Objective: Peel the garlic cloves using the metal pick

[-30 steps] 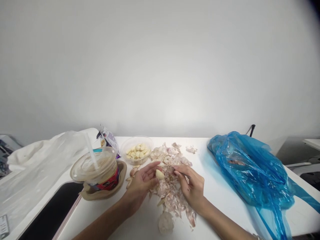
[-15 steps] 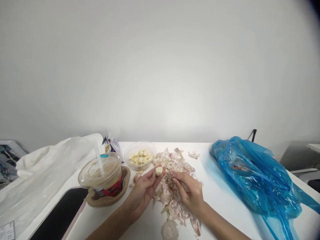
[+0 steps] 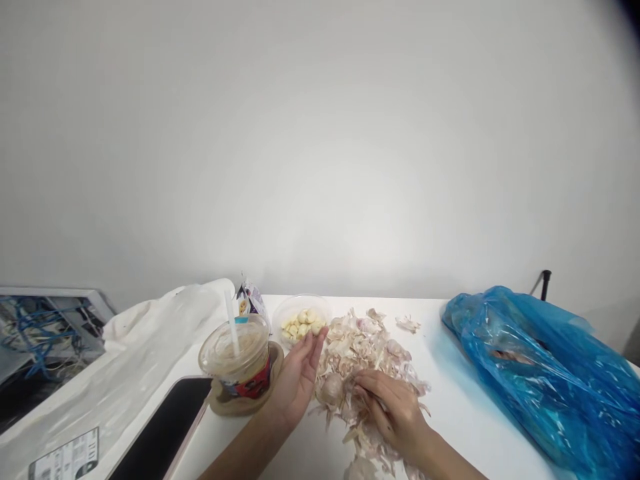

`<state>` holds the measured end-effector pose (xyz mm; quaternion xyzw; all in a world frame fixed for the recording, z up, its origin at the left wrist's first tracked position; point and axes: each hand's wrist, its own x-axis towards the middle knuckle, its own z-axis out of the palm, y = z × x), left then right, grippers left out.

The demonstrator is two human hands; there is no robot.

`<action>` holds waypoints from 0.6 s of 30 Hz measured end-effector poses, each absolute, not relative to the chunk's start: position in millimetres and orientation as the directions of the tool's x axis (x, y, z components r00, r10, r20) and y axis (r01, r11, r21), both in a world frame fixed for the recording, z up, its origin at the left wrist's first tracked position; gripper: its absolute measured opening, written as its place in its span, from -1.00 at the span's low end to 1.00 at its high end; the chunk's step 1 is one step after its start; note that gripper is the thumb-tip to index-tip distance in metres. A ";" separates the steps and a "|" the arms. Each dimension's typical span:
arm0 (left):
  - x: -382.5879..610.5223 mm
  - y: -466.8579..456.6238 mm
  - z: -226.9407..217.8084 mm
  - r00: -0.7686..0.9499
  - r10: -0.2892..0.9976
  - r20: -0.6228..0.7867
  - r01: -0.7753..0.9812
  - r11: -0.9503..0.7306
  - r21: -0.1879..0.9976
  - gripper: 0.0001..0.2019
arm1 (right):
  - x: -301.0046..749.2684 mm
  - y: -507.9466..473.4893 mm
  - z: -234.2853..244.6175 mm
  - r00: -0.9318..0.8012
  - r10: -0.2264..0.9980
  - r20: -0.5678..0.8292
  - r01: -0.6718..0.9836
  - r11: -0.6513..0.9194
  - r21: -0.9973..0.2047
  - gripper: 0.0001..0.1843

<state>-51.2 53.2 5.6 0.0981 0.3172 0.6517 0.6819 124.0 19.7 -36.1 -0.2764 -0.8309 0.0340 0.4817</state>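
A peeled garlic clove point(image 3: 317, 327) sits at the fingertips of my left hand point(image 3: 298, 375), at the near right rim of a clear plastic bowl point(image 3: 327, 311). Inside the bowl are several pale peeled cloves point(image 3: 300, 323). My right hand point(image 3: 393, 407) is down in the heap of garlic skins point(image 3: 360, 350), fingers bent and pinching papery skin; its fingertips are partly hidden. A whole garlic bulb point(image 3: 331, 388) lies in the heap just left of those fingers. Another round bulb-like piece point(image 3: 361, 469) shows at the bottom edge.
A lidded iced drink with a straw point(image 3: 240, 363) stands in a cardboard holder point(image 3: 227, 407) at the left. Beside it lie a black phone point(image 3: 163, 427), a clear plastic bag point(image 3: 150, 350) and a small snack packet point(image 3: 251, 301). A blue plastic bag point(image 3: 545, 380) covers the right side.
My left hand has carried the clove toward the bowl. My right hand has moved down into the skins. The view has turned left, so everything sits further right.
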 end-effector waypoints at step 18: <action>-56.6 36.6 11.8 0.192 0.975 -0.108 -0.275 0.159 0.948 -0.75 | 123.2 15.6 -33.9 -0.452 0.460 0.764 0.417 0.866 -0.274 -0.72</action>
